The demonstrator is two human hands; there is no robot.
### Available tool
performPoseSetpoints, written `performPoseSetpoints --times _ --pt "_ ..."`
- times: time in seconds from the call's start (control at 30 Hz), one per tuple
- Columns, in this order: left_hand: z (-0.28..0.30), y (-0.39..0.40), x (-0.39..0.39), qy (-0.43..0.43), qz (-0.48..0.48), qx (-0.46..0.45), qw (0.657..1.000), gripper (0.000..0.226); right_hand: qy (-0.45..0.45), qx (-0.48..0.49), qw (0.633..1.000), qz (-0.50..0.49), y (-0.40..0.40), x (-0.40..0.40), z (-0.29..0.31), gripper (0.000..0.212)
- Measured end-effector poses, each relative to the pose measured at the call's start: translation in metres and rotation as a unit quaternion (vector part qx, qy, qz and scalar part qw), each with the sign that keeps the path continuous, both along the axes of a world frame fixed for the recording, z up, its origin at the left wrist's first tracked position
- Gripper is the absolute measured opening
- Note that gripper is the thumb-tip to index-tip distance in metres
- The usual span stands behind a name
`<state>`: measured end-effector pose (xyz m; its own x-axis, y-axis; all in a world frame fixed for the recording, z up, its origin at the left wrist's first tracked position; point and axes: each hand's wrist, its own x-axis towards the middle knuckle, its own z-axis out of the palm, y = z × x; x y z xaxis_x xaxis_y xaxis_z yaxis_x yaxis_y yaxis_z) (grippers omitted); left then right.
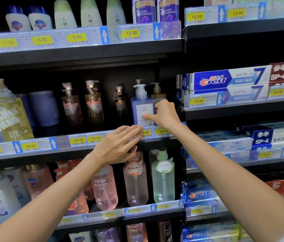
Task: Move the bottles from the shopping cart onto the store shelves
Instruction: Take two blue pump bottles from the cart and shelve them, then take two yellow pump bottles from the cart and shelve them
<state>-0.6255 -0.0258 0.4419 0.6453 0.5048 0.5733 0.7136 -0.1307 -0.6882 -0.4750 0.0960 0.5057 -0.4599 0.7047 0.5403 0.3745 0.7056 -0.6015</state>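
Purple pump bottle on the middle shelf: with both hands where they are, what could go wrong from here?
1. The purple pump bottle stands near the shelf's front edge; the right hand grips its side, and a clumsy release might tip it forward.
2. A brown pump bottle stands close behind; pushing back could knock it.
3. The left hand, fingers straight, rests at the price-tag strip and might dislodge a tag.

Both arms outstretched, left hand (118, 145) flat-fingered, right hand (164, 113) curled, thumb extended.
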Motion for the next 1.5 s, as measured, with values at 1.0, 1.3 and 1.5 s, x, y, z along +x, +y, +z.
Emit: performPoseSetpoints --times 1.0,1.3,1.5 --pt "-0.324 -0.009 0.308 -0.604 -0.078 -0.47 0.638 0.043 0.036 -0.279 0.931 -0.232 -0.163 0.383 -0.387 0.033" --pt "-0.37 -0.04 0.399 -0.518 -0.12 -0.65 0.543 0.044 0.058 -0.34 0.84 -0.42 -0.266 0.447 -0.421 0.042" --pt "-0.378 -0.048 0.461 -0.491 -0.135 -0.695 0.507 0.038 0.137 -0.352 0.764 -0.522 -0.299 0.488 -0.428 0.044"
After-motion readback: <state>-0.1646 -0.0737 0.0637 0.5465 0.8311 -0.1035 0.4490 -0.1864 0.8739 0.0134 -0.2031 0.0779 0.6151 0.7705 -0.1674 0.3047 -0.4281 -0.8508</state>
